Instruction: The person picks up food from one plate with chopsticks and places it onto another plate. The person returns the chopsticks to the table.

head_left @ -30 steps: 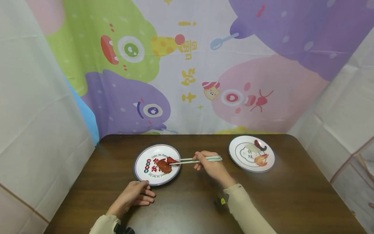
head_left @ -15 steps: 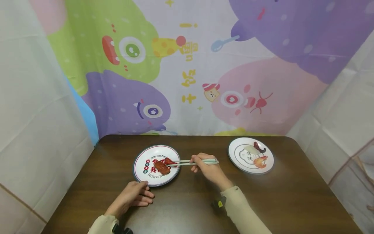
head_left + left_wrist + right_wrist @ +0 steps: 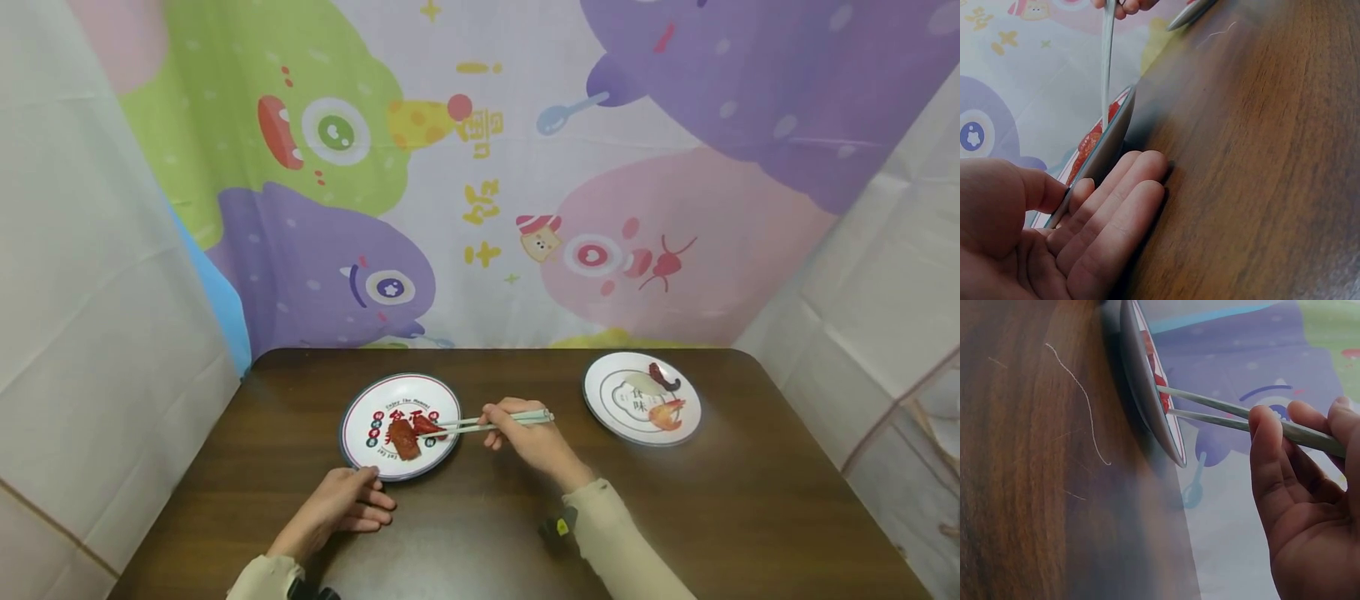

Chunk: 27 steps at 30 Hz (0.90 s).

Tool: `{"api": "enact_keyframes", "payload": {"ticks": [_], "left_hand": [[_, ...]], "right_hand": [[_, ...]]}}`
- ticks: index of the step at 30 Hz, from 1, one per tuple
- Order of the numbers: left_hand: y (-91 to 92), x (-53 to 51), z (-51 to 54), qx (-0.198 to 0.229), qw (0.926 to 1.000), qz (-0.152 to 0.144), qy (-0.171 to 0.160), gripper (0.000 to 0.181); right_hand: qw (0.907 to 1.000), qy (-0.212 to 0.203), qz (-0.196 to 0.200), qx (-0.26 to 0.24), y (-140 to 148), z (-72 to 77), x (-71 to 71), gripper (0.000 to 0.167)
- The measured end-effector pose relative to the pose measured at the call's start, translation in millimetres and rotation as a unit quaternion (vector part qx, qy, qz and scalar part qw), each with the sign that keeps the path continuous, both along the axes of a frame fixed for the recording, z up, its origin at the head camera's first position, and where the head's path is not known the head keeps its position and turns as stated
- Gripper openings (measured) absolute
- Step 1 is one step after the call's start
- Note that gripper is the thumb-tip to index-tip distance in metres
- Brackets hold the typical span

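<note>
My left hand [image 3: 347,502] pinches the near rim of a white plate [image 3: 360,454] with printed lettering, thumb above and index finger beneath. The other fingers extend along the table in the left wrist view. On that plate lie a brown, glazed-looking piece of food [image 3: 405,439] and a smaller red piece [image 3: 430,426] beside it. My right hand [image 3: 528,433] holds a pair of pale green chopsticks [image 3: 480,427], seen slightly spread in the right wrist view. Their tips are down among the two pieces; whether they grip the red one I cannot tell.
A second white plate [image 3: 611,417] stands at the back right. It bears a shrimp [image 3: 666,414], a pale translucent slice [image 3: 641,383] and a dark red, curled piece [image 3: 663,377]. A printed cloth [image 3: 480,317] hangs behind the brown table [image 3: 480,533].
The chopsticks and right hand have shifted slightly left and toward me. The brown piece has turned and slid left, with more space between it and the red piece. The left hand stays at the rim.
</note>
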<state>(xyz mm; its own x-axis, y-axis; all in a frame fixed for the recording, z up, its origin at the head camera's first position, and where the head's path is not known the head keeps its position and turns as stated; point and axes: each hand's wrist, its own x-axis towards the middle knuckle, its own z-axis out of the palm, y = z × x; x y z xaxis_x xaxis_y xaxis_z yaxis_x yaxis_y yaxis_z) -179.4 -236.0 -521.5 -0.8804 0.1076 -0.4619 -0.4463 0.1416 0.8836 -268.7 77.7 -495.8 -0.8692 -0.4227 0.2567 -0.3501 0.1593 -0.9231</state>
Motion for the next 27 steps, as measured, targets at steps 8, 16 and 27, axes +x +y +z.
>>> {"api": "enact_keyframes", "payload": {"ticks": [8,16,27], "left_hand": [[-0.2,2.1,1.5,0.0,1.0,0.0,-0.005,0.032],[-0.5,-0.4,1.5,0.005,1.0,-0.003,0.007,0.033],[-1.0,1.2,-1.3,0.006,0.9999,-0.002,0.01,0.032]], "right_hand": [[0.9999,-0.007,0.002,0.012,3.4,3.5,4.1,0.025],[0.9995,-0.003,0.029,0.012,10.3,8.4,3.9,0.025],[0.9981,-0.007,0.062,0.002,17.9,7.8,7.7,0.023]]}}
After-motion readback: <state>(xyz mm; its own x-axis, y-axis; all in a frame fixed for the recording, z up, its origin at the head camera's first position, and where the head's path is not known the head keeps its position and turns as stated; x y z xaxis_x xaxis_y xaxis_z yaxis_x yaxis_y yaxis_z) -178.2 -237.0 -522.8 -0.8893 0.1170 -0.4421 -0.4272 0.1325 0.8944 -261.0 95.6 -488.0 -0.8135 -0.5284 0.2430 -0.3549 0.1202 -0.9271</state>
